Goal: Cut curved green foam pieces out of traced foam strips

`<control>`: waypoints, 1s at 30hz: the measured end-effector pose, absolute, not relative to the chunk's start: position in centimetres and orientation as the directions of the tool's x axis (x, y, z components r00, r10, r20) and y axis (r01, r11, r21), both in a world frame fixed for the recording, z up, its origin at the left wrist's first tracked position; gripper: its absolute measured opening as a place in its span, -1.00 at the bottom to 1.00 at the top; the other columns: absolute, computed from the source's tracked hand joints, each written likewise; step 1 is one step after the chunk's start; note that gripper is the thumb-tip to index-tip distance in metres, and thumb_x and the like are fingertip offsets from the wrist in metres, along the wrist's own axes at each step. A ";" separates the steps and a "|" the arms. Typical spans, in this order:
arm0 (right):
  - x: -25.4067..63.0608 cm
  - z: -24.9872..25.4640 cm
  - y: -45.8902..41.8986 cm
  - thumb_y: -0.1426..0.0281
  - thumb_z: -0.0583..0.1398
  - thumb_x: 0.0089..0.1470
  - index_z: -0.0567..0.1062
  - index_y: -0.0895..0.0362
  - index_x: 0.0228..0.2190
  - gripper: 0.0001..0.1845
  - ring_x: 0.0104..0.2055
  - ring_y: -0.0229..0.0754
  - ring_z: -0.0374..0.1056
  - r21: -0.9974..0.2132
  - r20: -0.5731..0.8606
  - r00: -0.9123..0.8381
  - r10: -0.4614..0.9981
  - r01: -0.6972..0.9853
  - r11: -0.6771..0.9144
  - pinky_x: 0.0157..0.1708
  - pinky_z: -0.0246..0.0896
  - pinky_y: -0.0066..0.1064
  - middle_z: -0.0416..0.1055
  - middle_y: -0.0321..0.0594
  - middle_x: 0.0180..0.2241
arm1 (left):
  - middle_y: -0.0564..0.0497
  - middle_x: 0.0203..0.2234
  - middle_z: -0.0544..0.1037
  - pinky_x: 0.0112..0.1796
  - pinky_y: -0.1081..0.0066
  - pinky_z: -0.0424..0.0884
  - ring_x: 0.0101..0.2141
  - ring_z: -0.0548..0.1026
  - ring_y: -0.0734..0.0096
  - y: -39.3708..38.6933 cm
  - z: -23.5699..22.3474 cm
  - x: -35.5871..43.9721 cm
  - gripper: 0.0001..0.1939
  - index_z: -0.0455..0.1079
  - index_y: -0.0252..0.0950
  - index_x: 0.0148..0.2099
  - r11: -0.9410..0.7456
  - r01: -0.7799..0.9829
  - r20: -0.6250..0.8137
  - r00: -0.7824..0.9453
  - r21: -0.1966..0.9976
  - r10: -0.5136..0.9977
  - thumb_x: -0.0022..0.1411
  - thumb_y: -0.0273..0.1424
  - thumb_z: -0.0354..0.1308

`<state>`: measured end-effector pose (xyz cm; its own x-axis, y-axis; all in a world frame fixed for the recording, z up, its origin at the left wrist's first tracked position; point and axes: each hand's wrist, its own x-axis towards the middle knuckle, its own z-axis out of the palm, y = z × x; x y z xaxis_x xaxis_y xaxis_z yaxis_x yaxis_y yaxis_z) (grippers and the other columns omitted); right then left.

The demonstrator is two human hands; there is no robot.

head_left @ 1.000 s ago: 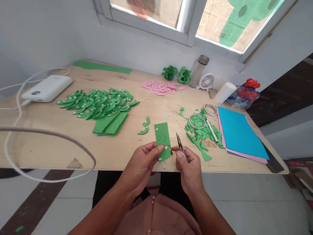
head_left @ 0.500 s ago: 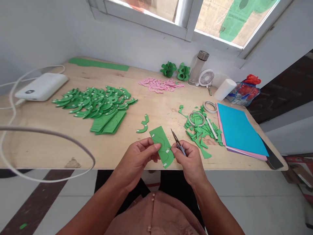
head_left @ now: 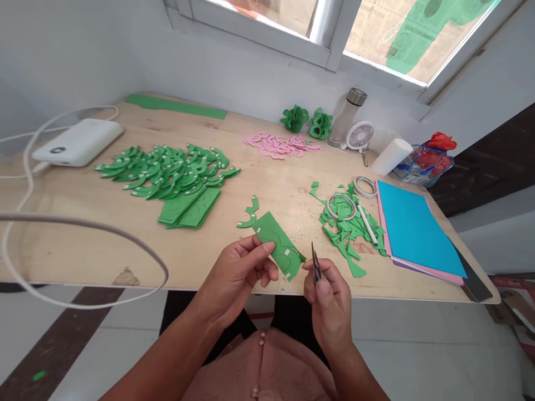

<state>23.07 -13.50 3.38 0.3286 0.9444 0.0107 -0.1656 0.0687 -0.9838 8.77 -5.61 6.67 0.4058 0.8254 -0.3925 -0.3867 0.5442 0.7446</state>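
Observation:
Between thumb and fingers, my left hand (head_left: 246,267) pinches a green paper piece (head_left: 276,242) with a drawn curvy outline and small white patches. Its right side is partly cut, and a strip bends away there. My right hand (head_left: 330,292) grips small scissors (head_left: 315,264), blades pointing up and apart from the paper. Just behind the held paper lies a cut wavy green shape (head_left: 251,213). To the left is a stack of green paper pieces (head_left: 190,207) with drawn lines, in front of a heap of cut green shapes (head_left: 163,170).
Green scraps (head_left: 349,231) lie at the right with a tape roll (head_left: 341,207) and a white pen (head_left: 368,224) on them. Coloured sheets (head_left: 418,228) are beyond. Pink cutouts (head_left: 280,146), a bottle (head_left: 349,114) and a small fan (head_left: 359,135) stand behind. A white cable (head_left: 159,262) loops at left.
My right hand has let go of the paper's edge and moved right and down with the scissors, which now point more upright. The paper has tilted slightly in my left hand.

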 end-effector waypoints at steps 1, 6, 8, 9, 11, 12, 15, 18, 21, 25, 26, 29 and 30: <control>23.0 3.3 -13.7 0.08 0.19 0.10 0.48 0.12 -0.28 -0.65 -0.59 -0.32 -0.06 -0.977 0.005 0.300 0.954 -0.200 0.069 -0.60 -0.14 -0.47 0.07 -0.43 -0.61 | 0.08 -0.70 0.46 -0.61 0.60 0.23 -0.66 0.37 0.58 -5.6 6.7 8.7 -0.76 0.35 -0.33 -0.45 0.553 -0.397 -0.395 0.414 0.732 0.820 0.03 -0.33 0.34; 22.9 3.3 -14.2 0.06 0.11 0.18 0.47 0.13 -0.31 -0.62 -0.61 -0.33 -0.09 -0.960 -0.050 0.215 0.975 -0.281 0.013 -0.61 -0.21 -0.44 0.02 -0.44 -0.65 | 0.07 -0.65 0.50 -0.58 0.60 0.28 -0.64 0.40 0.58 -5.6 6.6 8.6 -0.78 0.38 -0.34 -0.42 0.575 -0.450 -0.391 0.440 0.683 0.808 0.00 -0.36 0.36; 22.8 3.3 -14.2 0.07 0.09 0.20 0.46 0.13 -0.34 -0.61 -0.61 -0.33 -0.09 -0.960 -0.055 0.189 0.980 -0.281 0.000 -0.61 -0.23 -0.43 0.03 -0.43 -0.66 | 0.05 -0.63 0.51 -0.58 0.60 0.29 -0.64 0.41 0.58 -5.6 6.6 8.6 -0.78 0.39 -0.35 -0.41 0.584 -0.453 -0.396 0.445 0.674 0.803 0.00 -0.35 0.36; 22.8 3.3 -14.2 0.07 0.09 0.21 0.46 0.13 -0.36 -0.62 -0.61 -0.33 -0.09 -0.960 -0.055 0.183 0.982 -0.281 -0.002 -0.61 -0.23 -0.42 0.03 -0.43 -0.66 | 0.05 -0.62 0.51 -0.58 0.60 0.30 -0.64 0.41 0.58 -5.6 6.6 8.6 -0.77 0.39 -0.35 -0.41 0.586 -0.452 -0.395 0.450 0.672 0.801 0.00 -0.35 0.36; 22.8 3.1 -14.1 0.08 0.09 0.21 0.43 0.12 -0.39 -0.62 -0.61 -0.32 -0.09 -0.960 -0.054 0.177 0.983 -0.281 -0.003 -0.61 -0.24 -0.42 0.05 -0.43 -0.66 | 0.03 -0.62 0.52 -0.57 0.60 0.31 -0.64 0.41 0.58 -5.6 6.6 8.6 -0.77 0.40 -0.36 -0.41 0.588 -0.445 -0.387 0.464 0.676 0.797 0.00 -0.34 0.36; 22.8 3.0 -14.1 0.08 0.09 0.21 0.42 0.12 -0.41 -0.63 -0.61 -0.32 -0.09 -0.961 -0.053 0.172 0.984 -0.277 -0.003 -0.61 -0.24 -0.42 0.05 -0.42 -0.66 | 0.04 -0.64 0.51 -0.57 0.61 0.31 -0.65 0.40 0.59 -5.6 6.6 8.6 -0.77 0.40 -0.36 -0.42 0.590 -0.437 -0.382 0.476 0.679 0.792 0.01 -0.33 0.36; 23.0 2.8 -14.0 0.10 0.09 0.22 0.40 0.13 -0.43 -0.63 -0.61 -0.32 -0.07 -0.970 -0.030 0.151 0.988 -0.244 0.008 -0.60 -0.21 -0.41 0.07 -0.42 -0.67 | 0.08 -0.71 0.45 -0.62 0.63 0.26 -0.71 0.35 0.61 -5.7 6.6 8.4 -0.76 0.40 -0.36 -0.42 0.605 -0.407 -0.375 0.515 0.684 0.770 0.02 -0.31 0.35; 23.4 2.8 -13.8 0.10 0.09 0.22 0.39 0.13 -0.43 -0.63 -0.62 -0.31 -0.02 -0.981 0.001 0.135 0.991 -0.190 0.027 -0.59 -0.15 -0.41 0.10 -0.41 -0.67 | 0.06 -0.69 0.48 -0.62 0.62 0.28 -0.70 0.37 0.60 -5.9 6.7 8.3 -0.76 0.40 -0.36 -0.41 0.608 -0.404 -0.371 0.525 0.683 0.766 0.02 -0.31 0.36; 23.6 3.1 -13.6 0.09 0.08 0.22 0.39 0.13 -0.45 -0.61 -0.62 -0.30 0.00 -0.988 0.004 0.115 0.993 -0.152 0.022 -0.59 -0.13 -0.40 0.11 -0.40 -0.67 | 0.01 -0.60 0.54 -0.56 0.59 0.35 -0.64 0.43 0.56 -5.9 6.7 8.3 -0.77 0.42 -0.37 -0.40 0.605 -0.418 -0.376 0.510 0.678 0.774 0.02 -0.34 0.36; 23.6 3.4 -13.5 0.06 0.06 0.21 0.38 0.13 -0.48 -0.57 -0.62 -0.30 0.00 -0.993 -0.013 0.082 0.997 -0.117 -0.003 -0.58 -0.15 -0.40 0.11 -0.40 -0.68 | 0.00 -0.59 0.55 -0.54 0.58 0.37 -0.62 0.45 0.54 -5.9 6.5 8.3 -0.80 0.42 -0.36 -0.40 0.605 -0.432 -0.356 0.528 0.669 0.771 0.03 -0.35 0.35; 23.6 3.4 -13.4 0.05 0.06 0.21 0.38 0.14 -0.48 -0.56 -0.62 -0.30 0.00 -0.993 -0.016 0.073 0.997 -0.114 -0.007 -0.58 -0.16 -0.40 0.12 -0.40 -0.68 | 0.00 -0.59 0.55 -0.54 0.58 0.37 -0.62 0.45 0.54 -6.0 6.5 8.3 -0.80 0.43 -0.36 -0.41 0.606 -0.432 -0.349 0.537 0.668 0.768 0.03 -0.35 0.35; 23.6 3.5 -13.4 0.06 0.06 0.22 0.39 0.14 -0.47 -0.57 -0.61 -0.31 -0.01 -0.992 -0.019 0.054 0.998 -0.126 -0.012 -0.57 -0.16 -0.40 0.11 -0.40 -0.67 | -0.01 -0.60 0.55 -0.56 0.59 0.35 -0.65 0.44 0.55 -6.1 6.7 8.2 -0.80 0.43 -0.37 -0.41 0.617 -0.414 -0.347 0.561 0.669 0.752 0.04 -0.34 0.34; 23.5 3.5 -13.4 0.07 0.06 0.22 0.39 0.14 -0.46 -0.57 -0.61 -0.31 -0.01 -0.991 -0.019 0.052 0.998 -0.133 -0.012 -0.57 -0.16 -0.40 0.11 -0.40 -0.67 | -0.01 -0.63 0.54 -0.58 0.60 0.33 -0.67 0.42 0.56 -6.1 6.8 8.1 -0.80 0.44 -0.37 -0.41 0.620 -0.408 -0.348 0.565 0.670 0.748 0.05 -0.33 0.34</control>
